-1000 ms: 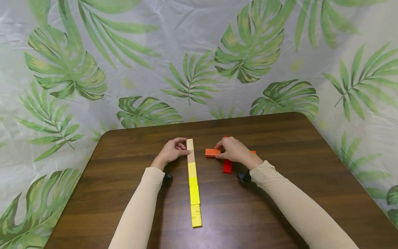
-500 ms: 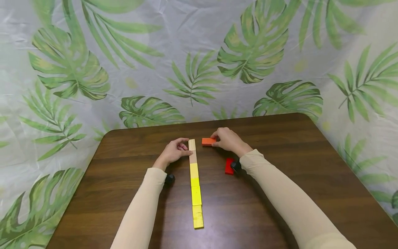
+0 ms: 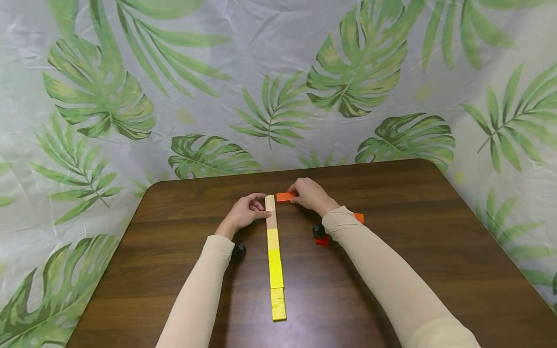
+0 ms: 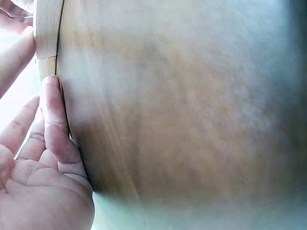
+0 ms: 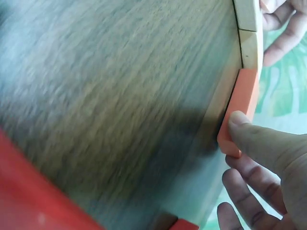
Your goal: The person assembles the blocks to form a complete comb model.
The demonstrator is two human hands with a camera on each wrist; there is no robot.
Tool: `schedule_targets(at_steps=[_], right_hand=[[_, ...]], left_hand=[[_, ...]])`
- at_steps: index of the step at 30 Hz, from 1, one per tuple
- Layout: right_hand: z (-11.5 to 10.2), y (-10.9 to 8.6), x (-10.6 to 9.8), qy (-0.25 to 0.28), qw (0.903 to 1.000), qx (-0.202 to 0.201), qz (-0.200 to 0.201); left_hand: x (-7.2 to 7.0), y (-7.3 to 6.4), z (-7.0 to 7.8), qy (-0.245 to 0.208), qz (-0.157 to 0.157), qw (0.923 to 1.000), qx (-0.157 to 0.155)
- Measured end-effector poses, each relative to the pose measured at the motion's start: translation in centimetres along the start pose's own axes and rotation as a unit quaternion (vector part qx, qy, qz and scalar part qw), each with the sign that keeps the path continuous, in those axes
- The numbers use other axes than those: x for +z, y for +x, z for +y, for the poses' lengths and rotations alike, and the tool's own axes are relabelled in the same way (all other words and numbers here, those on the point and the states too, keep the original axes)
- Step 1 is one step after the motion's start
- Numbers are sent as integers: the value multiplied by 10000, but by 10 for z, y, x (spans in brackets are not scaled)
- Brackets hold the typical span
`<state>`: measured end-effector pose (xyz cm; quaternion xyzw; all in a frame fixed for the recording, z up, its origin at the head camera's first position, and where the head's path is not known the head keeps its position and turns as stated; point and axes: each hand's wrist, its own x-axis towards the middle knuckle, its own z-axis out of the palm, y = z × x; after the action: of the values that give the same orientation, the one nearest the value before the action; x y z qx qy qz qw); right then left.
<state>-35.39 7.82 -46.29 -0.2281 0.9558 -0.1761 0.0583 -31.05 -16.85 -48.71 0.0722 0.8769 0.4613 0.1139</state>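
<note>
A straight row of flat blocks runs away from me, with yellow blocks (image 3: 276, 274) nearer and pale wooden blocks (image 3: 271, 220) at the far end. At that far end, my left hand (image 3: 245, 212) rests along the row's left side, its index fingertip by the far corner and its thumb tip on the wood. My right hand (image 3: 310, 194) pinches an orange block (image 3: 284, 197) between thumb and fingers. In the right wrist view, the orange block (image 5: 242, 96) lies crosswise, one end right beside the last wooden block (image 5: 249, 48).
Under my right wrist a red block (image 3: 322, 240) is partly hidden. Past the sleeve another orange block (image 3: 359, 217) shows. Black wrist cameras (image 3: 319, 230) hang below both wrists. A leaf-patterned cloth (image 3: 270, 121) hangs behind the brown table (image 3: 174, 270).
My right hand has carried the orange block away from the red block, to the far side and left, up beside the row's far end. My left hand has stayed in place.
</note>
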Motion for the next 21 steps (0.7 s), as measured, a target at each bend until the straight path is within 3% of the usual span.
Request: schedule_targets(at_steps=[21], right_hand=[[-9,1,3,122,9999,105,-11]], left_hand=[[1,0,1,-52,16,10000,-11]])
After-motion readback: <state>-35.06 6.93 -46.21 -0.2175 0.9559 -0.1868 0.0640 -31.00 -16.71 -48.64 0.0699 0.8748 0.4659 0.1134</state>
